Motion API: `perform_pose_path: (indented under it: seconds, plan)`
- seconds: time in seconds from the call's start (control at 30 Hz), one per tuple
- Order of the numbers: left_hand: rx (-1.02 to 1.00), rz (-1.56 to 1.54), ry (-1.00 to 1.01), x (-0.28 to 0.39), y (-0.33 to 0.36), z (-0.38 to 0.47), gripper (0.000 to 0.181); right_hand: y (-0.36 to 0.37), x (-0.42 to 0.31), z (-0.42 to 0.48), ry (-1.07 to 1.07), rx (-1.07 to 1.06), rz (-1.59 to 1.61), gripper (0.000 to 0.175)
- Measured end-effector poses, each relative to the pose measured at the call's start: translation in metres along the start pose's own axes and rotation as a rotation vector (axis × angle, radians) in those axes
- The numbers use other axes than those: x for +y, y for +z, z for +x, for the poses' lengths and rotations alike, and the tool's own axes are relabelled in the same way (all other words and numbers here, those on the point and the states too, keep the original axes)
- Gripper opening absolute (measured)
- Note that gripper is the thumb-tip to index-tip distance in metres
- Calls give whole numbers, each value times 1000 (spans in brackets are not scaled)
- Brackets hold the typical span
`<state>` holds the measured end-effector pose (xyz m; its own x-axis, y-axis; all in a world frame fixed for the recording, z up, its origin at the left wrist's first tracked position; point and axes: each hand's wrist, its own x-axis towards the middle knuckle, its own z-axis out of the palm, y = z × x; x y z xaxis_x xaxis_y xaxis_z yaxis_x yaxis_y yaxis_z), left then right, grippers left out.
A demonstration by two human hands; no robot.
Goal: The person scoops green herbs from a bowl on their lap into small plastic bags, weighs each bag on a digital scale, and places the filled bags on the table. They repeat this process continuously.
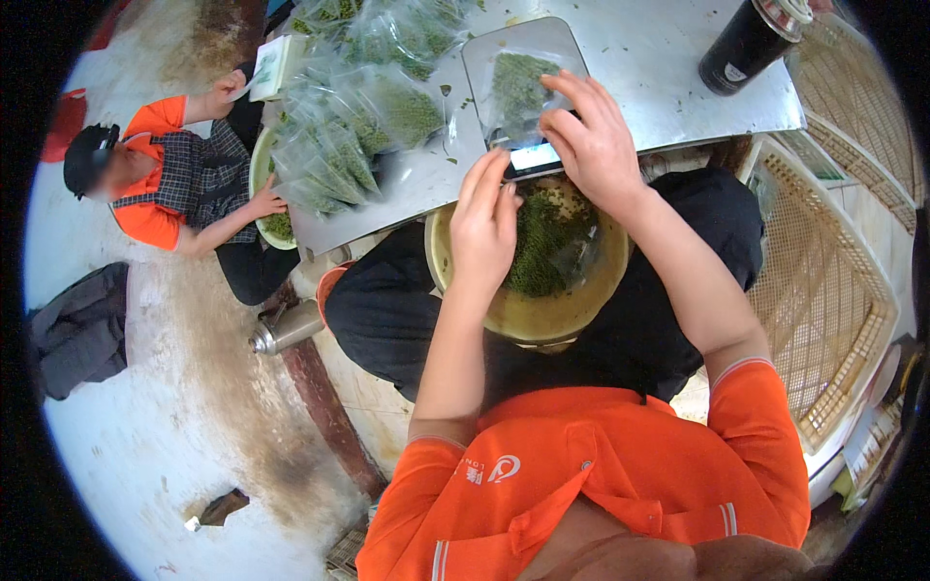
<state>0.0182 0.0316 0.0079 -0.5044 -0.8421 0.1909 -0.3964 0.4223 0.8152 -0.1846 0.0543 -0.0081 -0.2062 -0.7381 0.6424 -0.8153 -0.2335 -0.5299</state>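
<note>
A clear plastic bag of green peppercorn-like berries [519,87] lies on the metal pan of a weighing scale [559,35]. My right hand [592,138] is over the pan's right side, fingers spread and bent at the bag's edge; whether they grip the plastic I cannot tell. My left hand [485,218] is at the left end of the scale's lit display [534,157], fingertips near the bag's lower edge, its hold unclear. Below the display, between my legs, sits a yellowish basin [538,330] with loose green berries [538,247] and something clear, like plastic, in it.
Several filled clear bags [349,138] are heaped on the metal table [429,181], left of the scale. A black flask [748,51] stands at the table's right. A co-worker [189,167] sits left with a green-filled basin [261,163]. Woven plastic crates [814,290] lie right; a steel thermos [287,328] lies left.
</note>
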Motion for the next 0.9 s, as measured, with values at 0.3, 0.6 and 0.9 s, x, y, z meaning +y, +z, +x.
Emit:
perform_pose_path:
  seconds: [0.3,0.6,0.9]
  plan:
    - [-73,690,358,50,-29,46,33,-9,-46,-6,238,85,307,26]
    - [-103,871,429,64,-36,45,34,10,-34,9,0,48,25,40]
    - [77,598,377,63,-96,84,30,7,-17,6,-100,61,-85,18]
